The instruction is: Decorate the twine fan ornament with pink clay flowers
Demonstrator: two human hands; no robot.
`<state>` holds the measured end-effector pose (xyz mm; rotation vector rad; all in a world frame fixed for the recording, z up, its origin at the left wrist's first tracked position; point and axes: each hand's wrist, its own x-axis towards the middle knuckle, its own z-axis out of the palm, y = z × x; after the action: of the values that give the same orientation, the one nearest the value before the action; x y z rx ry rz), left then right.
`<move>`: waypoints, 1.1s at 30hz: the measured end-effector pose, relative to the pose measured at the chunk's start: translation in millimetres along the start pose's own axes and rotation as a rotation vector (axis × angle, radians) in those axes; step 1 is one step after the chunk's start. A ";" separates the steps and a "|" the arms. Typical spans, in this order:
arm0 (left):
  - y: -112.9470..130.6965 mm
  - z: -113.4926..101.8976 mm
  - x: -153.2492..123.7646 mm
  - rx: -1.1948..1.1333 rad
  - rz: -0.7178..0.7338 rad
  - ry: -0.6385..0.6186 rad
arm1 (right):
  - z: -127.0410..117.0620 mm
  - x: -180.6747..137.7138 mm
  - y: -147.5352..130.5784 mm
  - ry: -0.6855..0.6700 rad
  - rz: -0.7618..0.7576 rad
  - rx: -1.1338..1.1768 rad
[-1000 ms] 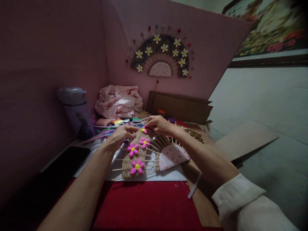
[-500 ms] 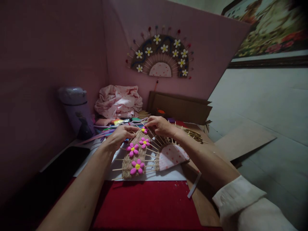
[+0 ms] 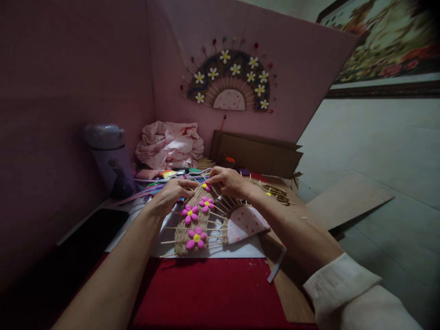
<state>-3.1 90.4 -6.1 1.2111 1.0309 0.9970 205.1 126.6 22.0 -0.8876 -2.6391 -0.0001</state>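
A woven twine fan on thin wooden sticks lies tilted, with pink clay flowers with yellow centres along its band. Its inner half-circle is covered in white fabric with red dots. My left hand grips the band's upper left edge between thumb and fingers. At the top of the band, the bent fingers of my right hand are closed at a small pink flower, partly covering it. Behind my right forearm, more of the fan is hidden.
A purple tumbler and a dark phone-like slab stand left. Crumpled pink fabric and folded cardboard are behind. A finished-looking fan with white flowers hangs on the pink panel. Red cloth covers the front; a grey strip lies right.
Both hands stay at nearly the same places on the fan. My right forearm has shifted very slightly, and a yellow spot now shows beside its wrist.
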 end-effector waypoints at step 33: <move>1.5 0.6 -0.3 0.044 0.002 0.038 | 1.3 -6.3 -9.9 0.066 0.056 -0.219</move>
<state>-2.7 90.1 -4.5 1.2330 1.0861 1.0065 203.6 115.2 19.7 -1.0127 -2.5867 -0.3045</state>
